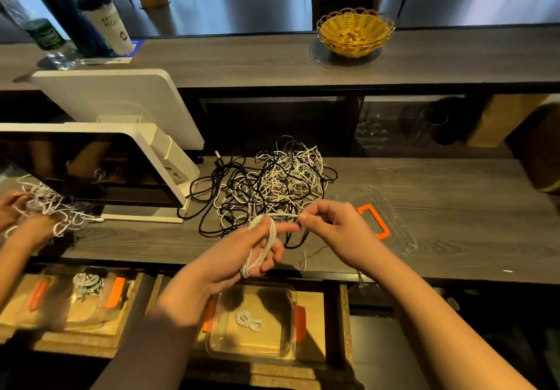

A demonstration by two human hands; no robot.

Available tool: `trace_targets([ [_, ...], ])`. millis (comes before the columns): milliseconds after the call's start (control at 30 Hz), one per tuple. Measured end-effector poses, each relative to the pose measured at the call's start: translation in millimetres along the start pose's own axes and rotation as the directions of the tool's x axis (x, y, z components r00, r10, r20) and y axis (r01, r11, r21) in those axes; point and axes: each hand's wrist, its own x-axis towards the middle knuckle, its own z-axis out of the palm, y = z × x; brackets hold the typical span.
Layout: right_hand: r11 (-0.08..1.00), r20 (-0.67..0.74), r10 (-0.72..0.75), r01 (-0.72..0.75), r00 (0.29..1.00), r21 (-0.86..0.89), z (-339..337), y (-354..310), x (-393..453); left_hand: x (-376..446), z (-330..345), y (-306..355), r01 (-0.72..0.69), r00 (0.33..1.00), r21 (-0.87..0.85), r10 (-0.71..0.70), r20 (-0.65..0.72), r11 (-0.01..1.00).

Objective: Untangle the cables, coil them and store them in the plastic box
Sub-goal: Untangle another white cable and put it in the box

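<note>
Winding white cable (263, 245) round left hand (239, 256), fingers (274, 257) curled through its loops as spool; right hand (335, 227) fingers pinching the free end taut; plastic box (254, 326) waiting below, tangle (272, 183) on counter (454, 207) beyond

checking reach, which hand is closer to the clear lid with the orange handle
Right. The right hand pinches the white cable just beside the lid; the left hand, wrapped in the coil, is farther off.

You see four hands: your left hand (242, 247), your right hand (333, 226), two more at left; two plastic boxes, one lid (391, 222), one wicker basket (355, 32), two screens.
</note>
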Motion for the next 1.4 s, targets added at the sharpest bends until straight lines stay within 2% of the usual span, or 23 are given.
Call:
trace_targets([
  [67, 0.999, -0.01, 0.034, -0.033, 0.999, 0.036, 3, -3, 1, 3, -2, 1, -0.058, 0.995, -0.193, 0.041, -0.092, 0.979],
  [167, 0.991, 0.052, 0.067, -0.072, 0.996, 0.111, 10, -3, -1, 9, 1, 6, -0.173, 0.975, -0.401, 0.099, -0.198, 0.9],
  [300, 0.967, 0.157, 0.134, -0.164, 0.978, 0.194, 17, -2, -6, 17, 5, 17, -0.3, 0.944, -0.656, 0.115, -0.309, 0.692],
  [400, 0.954, 0.228, 0.166, -0.215, 0.959, 0.21, 20, -3, -9, 24, 7, 25, -0.36, 0.919, -0.693, 0.11, -0.379, 0.625],
  [567, 0.95, 0.394, 0.192, -0.271, 0.899, 0.156, 25, -4, -15, 38, 6, 32, -0.452, 0.85, -0.659, 0.066, -0.523, 0.602],
  [667, 0.935, 0.508, 0.188, -0.312, 0.841, 0.169, 27, -6, -20, 45, 1, 35, -0.543, 0.769, -0.553, 0.11, -0.629, 0.632],
  [767, 0.935, 0.556, 0.186, -0.32, 0.81, 0.154, 25, -9, -24, 47, -4, 38, -0.587, 0.631, -0.255, 0.237, -0.739, 0.768],
  [867, 0.933, 0.55, 0.197, -0.328, 0.812, 0.149, 22, -13, -28, 48, -10, 39, -0.445, 0.487, 0.167, 0.394, -0.779, 0.88],
  [933, 0.95, 0.528, 0.171, -0.282, 0.832, 0.136, 20, -18, -30, 49, -14, 37, -0.269, 0.435, 0.41, 0.49, -0.756, 0.872],
  [967, 0.964, 0.502, 0.155, -0.241, 0.851, 0.111, 19, -20, -30, 48, -15, 36, -0.187, 0.435, 0.493, 0.521, -0.734, 0.85],
  [1033, 0.984, 0.429, 0.133, -0.169, 0.893, 0.047, 18, -23, -29, 49, -21, 30, -0.046, 0.484, 0.579, 0.525, -0.7, 0.814],
  [1100, 0.993, 0.357, 0.11, -0.121, 0.928, 0.007, 17, -25, -27, 51, -28, 23, 0.083, 0.566, 0.608, 0.464, -0.681, 0.79],
  [1167, 0.996, 0.308, 0.072, -0.085, 0.949, 0.029, 14, -28, -25, 55, -33, 13, 0.168, 0.686, 0.626, 0.366, -0.629, 0.761],
  [1300, 0.997, 0.171, -0.027, 0.014, 0.985, 0.08, 9, -34, -18, 55, -19, 6, 0.211, 0.891, 0.617, 0.111, -0.44, 0.758],
  [1400, 0.994, 0.06, -0.064, 0.058, 0.996, 0.091, 5, -38, -13, 46, -2, 4, 0.223, 0.955, 0.542, -0.068, -0.29, 0.81],
])
